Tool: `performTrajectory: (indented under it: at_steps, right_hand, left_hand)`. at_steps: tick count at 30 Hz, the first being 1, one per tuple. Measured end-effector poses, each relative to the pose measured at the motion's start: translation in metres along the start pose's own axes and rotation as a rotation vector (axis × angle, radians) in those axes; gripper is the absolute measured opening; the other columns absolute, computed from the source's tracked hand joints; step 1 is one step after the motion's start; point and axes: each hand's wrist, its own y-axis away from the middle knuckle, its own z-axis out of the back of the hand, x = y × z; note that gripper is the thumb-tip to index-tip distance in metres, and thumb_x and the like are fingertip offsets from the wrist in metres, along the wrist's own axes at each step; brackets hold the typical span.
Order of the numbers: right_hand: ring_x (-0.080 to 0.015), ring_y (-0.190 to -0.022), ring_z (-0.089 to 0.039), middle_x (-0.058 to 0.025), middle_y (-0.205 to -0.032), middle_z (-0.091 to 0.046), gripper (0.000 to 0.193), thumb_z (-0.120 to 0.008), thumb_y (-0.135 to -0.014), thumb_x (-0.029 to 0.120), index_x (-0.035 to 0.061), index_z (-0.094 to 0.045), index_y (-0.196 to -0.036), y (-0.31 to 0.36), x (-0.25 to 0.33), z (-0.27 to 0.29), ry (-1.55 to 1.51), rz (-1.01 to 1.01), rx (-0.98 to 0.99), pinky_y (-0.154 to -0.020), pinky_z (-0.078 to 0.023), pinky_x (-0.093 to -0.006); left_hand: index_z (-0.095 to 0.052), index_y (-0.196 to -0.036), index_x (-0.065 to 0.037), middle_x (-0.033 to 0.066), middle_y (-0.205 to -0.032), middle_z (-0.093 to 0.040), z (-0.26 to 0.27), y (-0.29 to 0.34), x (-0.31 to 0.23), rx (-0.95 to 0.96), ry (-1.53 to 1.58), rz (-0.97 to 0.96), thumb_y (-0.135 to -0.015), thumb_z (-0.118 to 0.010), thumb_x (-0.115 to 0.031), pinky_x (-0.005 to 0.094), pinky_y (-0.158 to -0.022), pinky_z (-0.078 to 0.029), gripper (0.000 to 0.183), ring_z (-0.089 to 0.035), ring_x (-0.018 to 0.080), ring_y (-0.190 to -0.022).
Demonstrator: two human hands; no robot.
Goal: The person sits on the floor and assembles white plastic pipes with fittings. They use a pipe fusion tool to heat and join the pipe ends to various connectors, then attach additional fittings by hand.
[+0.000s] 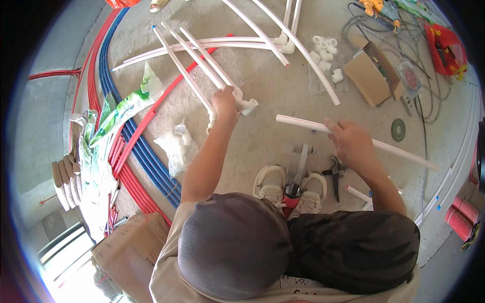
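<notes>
My left hand [225, 102] is closed around a white plastic pipe [204, 65], close to the white fittings [247, 107] at its near end. A second white pipe with a fitting [211, 120] lies just left of that hand. Over on the right, my right hand [351, 143] grips a separate white pipe [303, 122] with a thin red stripe, held aslant. Between my shoes stands a tool with a flat metal blade and red base [302, 166], partly blurred. Beside my right shoe lies a dark pipe cutter [334, 172].
Bundled blue pipes [134, 136] and red pipes [136, 187] run along the left. Long white pipes [303, 45] lie ahead. White elbow fittings [325, 50], an open cardboard box [371, 76], a grinding disc [398, 130] and cables are at right. A plastic bag [177, 144] sits left.
</notes>
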Motion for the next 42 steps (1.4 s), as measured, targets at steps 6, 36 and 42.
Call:
performTrajectory:
  at_steps: [6, 36, 42]
  right_hand:
    - [-0.0311, -0.097, -0.066, -0.0113, -0.1, -0.065, 0.042, -0.064, -0.093, 0.016, 0.0094, -0.062, -0.134, 0.003, -0.004, 0.001, 0.039, -0.066, 0.001, -0.082, -0.052, -0.0437]
    - [-0.0276, -0.106, -0.065, -0.0155, -0.117, -0.066, 0.048, -0.078, -0.087, 0.024, -0.0006, -0.059, -0.124, 0.002, 0.047, -0.018, -1.084, -0.082, 0.289, -0.086, -0.054, -0.0396]
    - [-0.0276, -0.109, -0.064, -0.014, -0.123, -0.066, 0.051, -0.076, -0.087, 0.025, 0.0065, -0.057, -0.131, -0.003, 0.051, -0.045, -1.109, 0.211, 0.133, -0.096, -0.05, -0.0386]
  left_hand:
    - [-0.052, -0.086, -0.002, 0.0031, -0.077, -0.048, 0.005, 0.089, 0.022, -0.117, 0.311, -0.376, -0.088, -0.057, -0.006, 0.0314, -0.058, -0.04, 0.007, -0.048, 0.0135, -0.067]
    - [-0.065, -0.1, 0.002, 0.0158, -0.097, -0.06, -0.058, 0.202, -0.032, 0.81, -0.501, -0.549, -0.09, -0.072, -0.02, 0.0412, -0.071, -0.05, 0.026, -0.062, 0.0291, -0.08]
    - [-0.065, -0.12, 0.001, 0.0181, -0.113, -0.06, -0.049, 0.208, -0.024, 0.93, -0.503, -0.587, -0.09, -0.074, -0.026, 0.0429, -0.092, -0.048, 0.04, -0.06, 0.0315, -0.106]
